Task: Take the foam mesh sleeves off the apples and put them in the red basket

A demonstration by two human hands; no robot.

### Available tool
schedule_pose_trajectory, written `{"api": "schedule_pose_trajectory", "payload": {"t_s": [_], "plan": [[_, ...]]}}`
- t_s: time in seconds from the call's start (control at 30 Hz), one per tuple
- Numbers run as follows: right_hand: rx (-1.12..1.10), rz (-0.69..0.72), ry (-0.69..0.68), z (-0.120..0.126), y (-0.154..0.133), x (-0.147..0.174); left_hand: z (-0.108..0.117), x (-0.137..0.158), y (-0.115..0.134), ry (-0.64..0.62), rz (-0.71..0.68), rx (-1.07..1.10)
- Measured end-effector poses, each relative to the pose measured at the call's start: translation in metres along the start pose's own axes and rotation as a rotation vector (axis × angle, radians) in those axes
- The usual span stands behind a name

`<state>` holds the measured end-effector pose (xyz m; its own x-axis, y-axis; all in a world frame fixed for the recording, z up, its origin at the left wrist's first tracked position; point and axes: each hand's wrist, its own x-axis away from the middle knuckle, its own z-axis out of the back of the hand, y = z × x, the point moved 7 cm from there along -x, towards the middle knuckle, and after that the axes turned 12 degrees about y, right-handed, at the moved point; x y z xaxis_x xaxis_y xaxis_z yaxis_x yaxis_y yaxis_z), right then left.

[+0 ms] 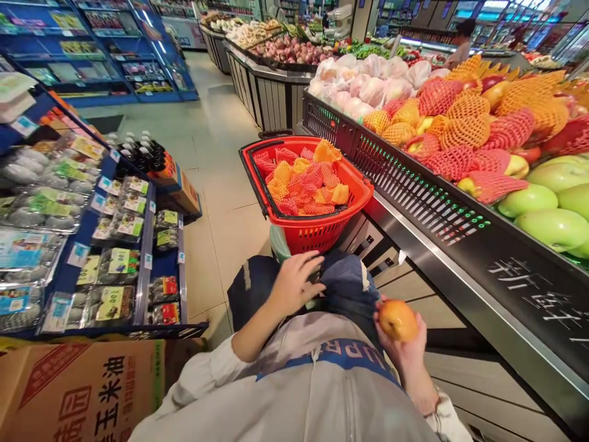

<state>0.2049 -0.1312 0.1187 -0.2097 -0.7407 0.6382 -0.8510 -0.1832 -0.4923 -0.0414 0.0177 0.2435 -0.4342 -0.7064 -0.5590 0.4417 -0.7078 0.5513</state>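
Observation:
My right hand [405,344] is closed around a round orange-yellow mango [397,320], held beside my right thigh at the foot of the fruit stand. The mango is bare, without a foam net. My left hand [297,285] hovers over my lap with its fingers apart and nothing visible in them. Just behind it, a pale green plastic bag [278,243] shows between my knees, partly hidden by the hand. Beyond my knees stands a red shopping basket [306,228], heaped with empty-looking red and yellow foam fruit nets [306,181].
On the right, the fruit stand [414,190] bears netted fruit [469,123], green mangoes [552,218] and bagged pink fruit [368,83]. Shelves of packaged eggs [113,264] and a cardboard carton [87,393] flank my left. A person [460,46] is in the background.

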Motion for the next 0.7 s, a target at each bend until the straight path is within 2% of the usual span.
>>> {"api": "schedule_pose_trajectory", "payload": {"t_s": [0.13,0.2,0.27,0.37,0.5,0.6,0.7], "plan": [[-0.131,0.061,0.126,0.057,-0.014,0.019,0.059,0.027,-0.059,0.218,0.253,-0.163],[-0.101,0.108,0.160,0.070,-0.025,0.027,0.082,0.036,-0.074,0.332,0.314,-0.226],[-0.041,0.161,0.163,0.070,-0.035,0.032,0.098,0.039,-0.082,0.430,0.343,-0.278],[0.013,0.273,0.147,0.053,-0.049,0.035,0.116,0.036,-0.081,0.539,0.354,-0.339],[0.118,0.386,0.091,0.010,-0.065,0.041,0.141,0.013,-0.072,0.612,0.294,-0.383],[0.239,0.435,0.056,-0.019,-0.080,0.043,0.161,-0.023,-0.071,0.625,0.226,-0.377],[0.288,0.468,0.044,-0.034,-0.096,0.039,0.168,-0.082,-0.078,0.547,0.161,-0.336]]}}
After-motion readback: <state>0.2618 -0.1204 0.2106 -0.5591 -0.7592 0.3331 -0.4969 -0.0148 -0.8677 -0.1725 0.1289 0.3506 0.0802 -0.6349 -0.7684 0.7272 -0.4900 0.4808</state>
